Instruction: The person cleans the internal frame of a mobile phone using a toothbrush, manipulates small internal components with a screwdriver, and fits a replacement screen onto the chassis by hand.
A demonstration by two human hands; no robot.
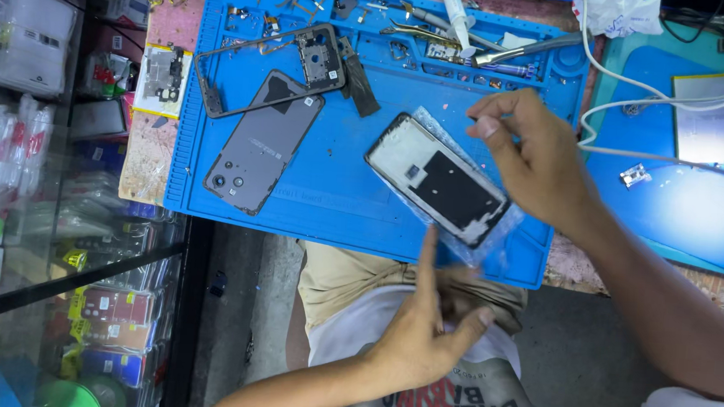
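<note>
A phone display assembly (440, 181), black-framed with a white and black inner side facing up, lies tilted on a clear plastic film (494, 237) on the blue repair mat (338, 185). My right hand (540, 160) hovers over its upper right end, fingertips drawn together; whether they pinch the film is unclear. My left hand (425, 333) is below the mat's near edge, over my lap. Its index finger points up to just short of the display's lower edge and its thumb is spread apart, with nothing held.
A grey phone back cover (261, 143), a black middle frame (274, 68) and a dark strip (359, 82) lie on the mat's left half. Tweezers (423, 33), a syringe (456, 12) and small parts line its far edge. White cables (637, 95) cross right. A glass showcase (58, 235) stands left.
</note>
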